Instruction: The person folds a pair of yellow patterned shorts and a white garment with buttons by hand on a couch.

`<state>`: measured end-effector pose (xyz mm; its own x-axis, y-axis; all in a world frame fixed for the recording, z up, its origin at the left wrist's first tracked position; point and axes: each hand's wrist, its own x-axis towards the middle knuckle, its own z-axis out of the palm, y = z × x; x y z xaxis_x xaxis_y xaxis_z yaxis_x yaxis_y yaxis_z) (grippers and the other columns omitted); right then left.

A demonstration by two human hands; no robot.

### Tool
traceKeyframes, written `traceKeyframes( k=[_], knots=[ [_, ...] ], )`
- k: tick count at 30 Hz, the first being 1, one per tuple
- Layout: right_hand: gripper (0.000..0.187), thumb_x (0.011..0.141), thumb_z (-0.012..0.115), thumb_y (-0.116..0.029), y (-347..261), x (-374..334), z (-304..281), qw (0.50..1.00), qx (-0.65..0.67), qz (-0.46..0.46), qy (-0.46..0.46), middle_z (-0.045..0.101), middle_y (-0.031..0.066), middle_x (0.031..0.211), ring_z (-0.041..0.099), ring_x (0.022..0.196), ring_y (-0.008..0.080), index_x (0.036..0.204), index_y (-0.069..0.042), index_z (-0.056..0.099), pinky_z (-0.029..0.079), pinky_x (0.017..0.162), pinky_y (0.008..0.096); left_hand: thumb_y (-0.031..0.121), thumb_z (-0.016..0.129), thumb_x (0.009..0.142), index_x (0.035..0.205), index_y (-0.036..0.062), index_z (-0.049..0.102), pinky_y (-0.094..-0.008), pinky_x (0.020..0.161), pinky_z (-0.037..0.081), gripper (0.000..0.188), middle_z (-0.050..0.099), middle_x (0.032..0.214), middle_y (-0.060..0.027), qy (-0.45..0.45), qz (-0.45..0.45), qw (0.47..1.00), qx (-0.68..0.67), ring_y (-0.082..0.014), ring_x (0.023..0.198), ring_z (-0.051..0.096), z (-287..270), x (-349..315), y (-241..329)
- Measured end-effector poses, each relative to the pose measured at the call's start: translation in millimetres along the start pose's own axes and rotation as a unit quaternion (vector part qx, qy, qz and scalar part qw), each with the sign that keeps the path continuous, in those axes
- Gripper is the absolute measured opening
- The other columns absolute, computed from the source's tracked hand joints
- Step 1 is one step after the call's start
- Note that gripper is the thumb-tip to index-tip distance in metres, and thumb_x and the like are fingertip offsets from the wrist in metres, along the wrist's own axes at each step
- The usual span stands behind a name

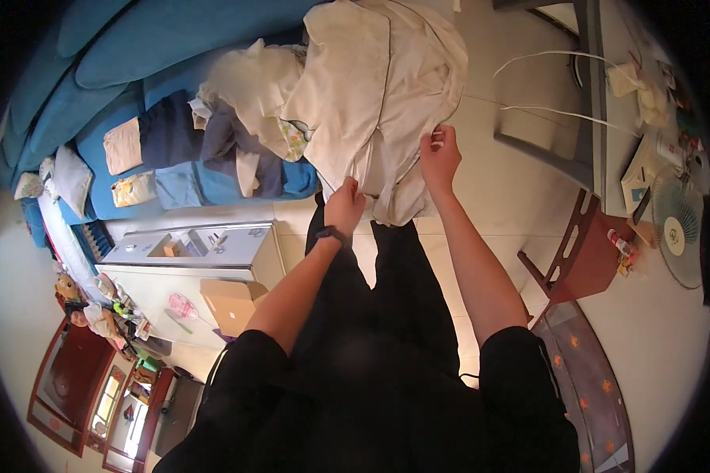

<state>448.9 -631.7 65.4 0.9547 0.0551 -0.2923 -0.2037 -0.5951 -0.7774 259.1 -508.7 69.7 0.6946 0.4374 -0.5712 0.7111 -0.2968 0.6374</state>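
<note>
A large cream garment (347, 87) with thin dark seam lines hangs loosely in front of me, its upper part against the blue sofa. My left hand (345, 208) is closed on its lower left edge, fingers pinched on the cloth. My right hand (440, 160) is higher up, with curled fingers gripping the garment's right edge. Between both hands the cloth falls in folds down to my legs. Its exact kind is hard to make out. Just left of it lies a rumpled cream cloth (256, 91).
On the blue sofa (189, 63) lie folded clothes: a dark navy piece (170, 130), a light blue piece (177, 185) and a pink-beige piece (122, 147). A white low table (166, 292) with an open cardboard box (229, 306) stands left. A brown stool (588, 256) and a fan (677, 229) are right.
</note>
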Motion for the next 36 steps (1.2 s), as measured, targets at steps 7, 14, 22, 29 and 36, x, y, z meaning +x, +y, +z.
traceKeyframes(
  k=[7, 14, 22, 29, 36],
  knots=[
    [0.024, 0.093, 0.063, -0.013, 1.7, -24.3, 11.6, 0.961, -0.057, -0.179, -0.204, 0.067, 0.0143, 0.111, 0.070, 0.078, 0.0276, 0.116, -0.010, 0.068, 0.056, 0.071, 0.0376, 0.015, 0.063, 0.088, 0.121, 0.0136, 0.063, -0.0425, 0.090, 0.048, 0.034, 0.058, 0.127, -0.0060, -0.101, 0.161, 0.946, 0.263, -0.0282, 0.110, 0.060, -1.4, -28.7, -2.2],
    [0.018, 0.090, 0.067, -0.012, 36.3, -86.4, 4.4, 0.970, -0.058, -0.025, -0.235, 0.072, 0.0106, 0.086, 0.070, 0.073, 0.0222, 0.107, -0.008, 0.069, 0.056, 0.069, 0.0340, 0.016, 0.060, 0.090, 0.131, 0.0106, 0.057, -0.0441, 0.080, 0.052, 0.041, 0.063, 0.115, -0.0110, -0.116, 0.247, 0.944, 0.185, -0.0326, 0.096, 0.066, -0.7, -24.3, -37.5],
    [0.015, 0.087, 0.070, -0.013, 61.2, -92.7, 25.7, 0.986, -0.073, -0.026, -0.147, 0.072, 0.0124, 0.087, 0.070, 0.078, 0.0304, 0.101, -0.008, 0.066, 0.055, 0.071, 0.0389, 0.017, 0.053, 0.095, 0.138, 0.0099, 0.053, -0.0463, 0.082, 0.052, 0.043, 0.064, 0.107, -0.0150, -0.151, 0.170, 0.959, 0.169, -0.0368, 0.093, 0.065, -5.6, -17.0, -0.2],
    [0.017, 0.087, 0.071, -0.016, 54.0, -88.4, 10.9, 0.983, -0.076, -0.011, -0.168, 0.071, 0.0119, 0.084, 0.069, 0.076, 0.0282, 0.100, -0.006, 0.066, 0.055, 0.072, 0.0382, 0.016, 0.055, 0.091, 0.140, 0.0137, 0.053, -0.0393, 0.083, 0.047, 0.049, 0.063, 0.097, -0.0082, -0.066, 0.231, 0.899, 0.365, -0.0251, 0.093, 0.065, -8.8, -21.6, -15.7],
    [0.017, 0.086, 0.072, -0.016, 19.9, -93.1, -20.5, 0.987, -0.053, 0.029, -0.146, 0.069, 0.0092, 0.080, 0.067, 0.068, 0.0203, 0.098, -0.004, 0.066, 0.055, 0.066, 0.0326, 0.011, 0.056, 0.087, 0.119, 0.0139, 0.062, -0.0429, 0.085, 0.048, 0.033, 0.061, 0.098, -0.0068, -0.068, 0.219, 0.925, 0.304, -0.0265, 0.098, 0.063, -6.7, -11.8, -18.5]
  ],
)
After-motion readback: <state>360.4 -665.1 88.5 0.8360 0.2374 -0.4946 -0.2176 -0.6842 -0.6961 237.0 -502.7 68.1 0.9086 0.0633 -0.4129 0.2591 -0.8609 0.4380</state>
